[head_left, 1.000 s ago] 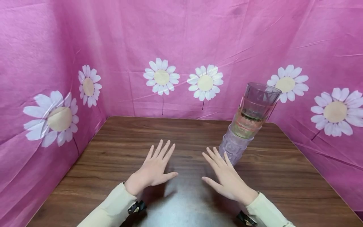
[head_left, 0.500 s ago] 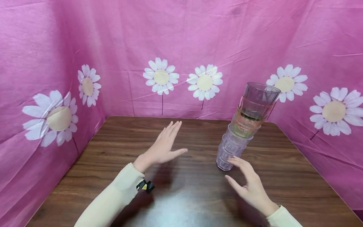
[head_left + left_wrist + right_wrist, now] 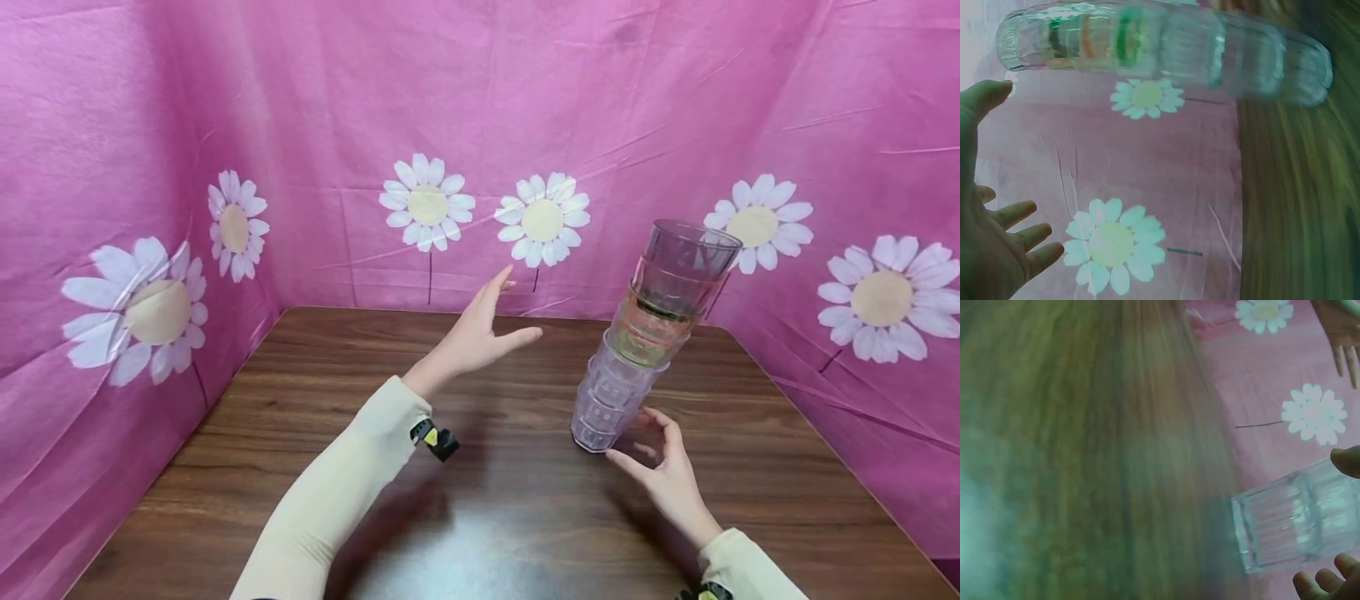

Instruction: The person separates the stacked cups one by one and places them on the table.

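A tall stack of nested see-through cups (image 3: 615, 392) stands on the wooden table, right of centre. Its lower cups look clear and ridged; green and orange tints show higher up, under a greyish top cup (image 3: 690, 258). My right hand (image 3: 670, 471) is beside the base with thumb and fingers spread to either side; in the right wrist view the thumb (image 3: 1346, 461) overlaps the cups' edge. Raised left of the stack, my left hand (image 3: 480, 333) holds nothing. In the left wrist view its fingers (image 3: 1032, 237) are spread, below the upper cups.
A wooden table (image 3: 337, 367) fills the lower view, its far edge meeting a pink curtain (image 3: 480, 83) with white daisies. The curtain also rises along both sides. Black straps (image 3: 435, 439) with small devices sit at the wrists.
My left hand has lifted and moved forward and right, turning its palm toward the stack. My right hand has moved right, then in around the stack's base. The stack has stayed in place.
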Demonstrator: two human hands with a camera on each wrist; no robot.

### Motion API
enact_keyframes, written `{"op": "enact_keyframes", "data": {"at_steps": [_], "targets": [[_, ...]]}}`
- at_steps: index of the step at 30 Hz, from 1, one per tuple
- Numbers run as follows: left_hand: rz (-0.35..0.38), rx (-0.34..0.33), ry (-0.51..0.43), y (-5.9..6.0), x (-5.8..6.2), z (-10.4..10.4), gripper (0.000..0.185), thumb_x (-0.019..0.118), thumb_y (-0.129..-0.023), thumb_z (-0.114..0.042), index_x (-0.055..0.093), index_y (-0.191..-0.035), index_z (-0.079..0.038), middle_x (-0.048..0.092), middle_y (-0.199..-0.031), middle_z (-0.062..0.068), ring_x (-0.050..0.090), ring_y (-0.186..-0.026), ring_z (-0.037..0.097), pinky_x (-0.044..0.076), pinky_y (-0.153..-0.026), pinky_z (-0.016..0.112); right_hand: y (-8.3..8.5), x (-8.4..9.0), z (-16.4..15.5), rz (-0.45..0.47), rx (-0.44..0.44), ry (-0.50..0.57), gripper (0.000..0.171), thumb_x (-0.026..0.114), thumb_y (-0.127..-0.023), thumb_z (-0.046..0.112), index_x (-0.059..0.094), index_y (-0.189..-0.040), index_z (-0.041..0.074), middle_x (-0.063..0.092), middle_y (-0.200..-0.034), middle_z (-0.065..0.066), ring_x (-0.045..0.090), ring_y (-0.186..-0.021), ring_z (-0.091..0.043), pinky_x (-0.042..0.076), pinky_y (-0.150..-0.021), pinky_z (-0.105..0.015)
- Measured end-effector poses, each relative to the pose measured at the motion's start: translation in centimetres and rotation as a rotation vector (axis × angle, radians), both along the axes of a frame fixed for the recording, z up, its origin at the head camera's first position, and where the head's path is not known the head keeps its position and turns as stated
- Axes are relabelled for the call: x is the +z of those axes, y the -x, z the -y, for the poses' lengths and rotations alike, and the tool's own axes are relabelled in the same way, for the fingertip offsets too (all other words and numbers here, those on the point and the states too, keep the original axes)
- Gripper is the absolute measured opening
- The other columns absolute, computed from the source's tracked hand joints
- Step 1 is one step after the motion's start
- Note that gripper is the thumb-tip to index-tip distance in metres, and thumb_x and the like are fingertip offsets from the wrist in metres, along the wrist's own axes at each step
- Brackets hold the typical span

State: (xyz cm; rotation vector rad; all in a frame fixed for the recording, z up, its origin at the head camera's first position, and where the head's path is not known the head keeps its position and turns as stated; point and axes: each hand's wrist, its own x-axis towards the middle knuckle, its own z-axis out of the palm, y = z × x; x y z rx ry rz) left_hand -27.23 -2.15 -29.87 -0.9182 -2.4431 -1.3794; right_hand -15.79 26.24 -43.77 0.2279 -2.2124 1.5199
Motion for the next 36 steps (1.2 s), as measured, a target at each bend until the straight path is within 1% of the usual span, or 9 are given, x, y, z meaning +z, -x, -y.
{"op": "enact_keyframes", "data": {"at_steps": [6,9,13,17,19,23,28,30,36], "targets": [[0.069,-0.031,-0.138,1.0,1.7,-2.2,0.090,0.076,-0.088,-0.030,0.023,-0.157,-0.010,0.048,-0.146,0.010,0.044,-0.136,0.022,0.037,-0.114,0.036,1.1,-0.4,-0.3,0.193,0.034,0.059,0.084,0.075,-0.079,-0.011,0.021,-0.144,-0.013,0.040,-0.135,-0.030,0.047,-0.104,0.008,0.048,-0.085,-0.008],[0.114,-0.078,-0.224,1.4,2.8,-3.4,0.087,0.076,-0.089,-0.026,0.023,-0.156,-0.010,0.049,-0.144,0.012,0.046,-0.135,0.022,0.040,-0.112,0.031,1.5,-0.3,-0.4,0.269,0.062,0.088,0.086,0.073,-0.082,-0.008,0.016,-0.147,-0.012,0.037,-0.141,-0.032,0.047,-0.103,0.012,0.047,-0.086,-0.007],[0.181,-0.149,-0.353,1.6,4.2,-5.2,0.083,0.075,-0.089,-0.017,0.025,-0.155,-0.008,0.051,-0.141,0.013,0.047,-0.133,0.021,0.043,-0.108,0.025,1.9,-0.3,-0.5,0.334,0.081,0.111,0.088,0.072,-0.085,-0.005,0.012,-0.149,-0.010,0.032,-0.145,-0.031,0.045,-0.103,0.012,0.044,-0.088,-0.006],[0.233,-0.180,-0.431,1.6,5.5,-6.9,0.083,0.075,-0.087,-0.014,0.027,-0.155,-0.009,0.051,-0.139,0.008,0.048,-0.132,0.019,0.045,-0.104,0.021,2.3,-0.6,-0.6,0.349,0.081,0.139,0.087,0.072,-0.086,-0.004,0.013,-0.149,-0.008,0.034,-0.144,-0.026,0.047,-0.103,0.011,0.045,-0.088,-0.006],[0.243,-0.188,-0.442,1.5,6.2,-7.7,0.084,0.076,-0.087,-0.014,0.027,-0.155,-0.009,0.051,-0.140,0.007,0.049,-0.131,0.017,0.045,-0.102,0.019,2.6,-0.8,-0.5,0.352,0.087,0.161,0.085,0.072,-0.085,-0.005,0.015,-0.148,-0.008,0.038,-0.140,-0.021,0.049,-0.103,0.011,0.046,-0.088,-0.008],[0.238,-0.206,-0.421,1.3,7.6,-9.3,0.085,0.077,-0.087,-0.015,0.027,-0.155,-0.009,0.050,-0.143,0.005,0.049,-0.131,0.012,0.043,-0.102,0.015,2.9,-1.2,-0.6,0.360,0.102,0.192,0.080,0.072,-0.085,-0.006,0.020,-0.145,-0.007,0.042,-0.131,-0.011,0.051,-0.103,0.009,0.048,-0.088,-0.010],[0.251,-0.213,-0.413,0.8,8.9,-11.2,0.083,0.077,-0.086,-0.017,0.031,-0.154,-0.013,0.052,-0.142,0.000,0.050,-0.127,0.008,0.044,-0.100,0.015,3.2,-1.4,-0.8,0.365,0.121,0.204,0.076,0.072,-0.087,-0.003,0.022,-0.144,-0.007,0.042,-0.133,-0.012,0.052,-0.104,0.008,0.047,-0.088,-0.010],[0.263,-0.215,-0.424,0.6,9.3,-11.9,0.081,0.078,-0.086,-0.017,0.033,-0.153,-0.014,0.054,-0.140,-0.003,0.051,-0.125,0.006,0.044,-0.099,0.015,3.4,-1.4,-0.9,0.357,0.129,0.207,0.074,0.072,-0.087,-0.003,0.023,-0.143,-0.007,0.044,-0.131,-0.009,0.053,-0.105,0.007,0.048,-0.089,-0.011],[0.257,-0.186,-0.380,0.1,10.0,-13.4,0.081,0.082,-0.082,-0.018,0.038,-0.151,-0.018,0.054,-0.139,-0.007,0.050,-0.124,0.001,0.043,-0.098,0.013,3.8,-1.8,-1.1,0.319,0.158,0.235,0.069,0.071,-0.084,-0.008,0.030,-0.139,-0.005,0.053,-0.118,0.013,0.055,-0.105,0.005,0.049,-0.089,-0.012]]}}
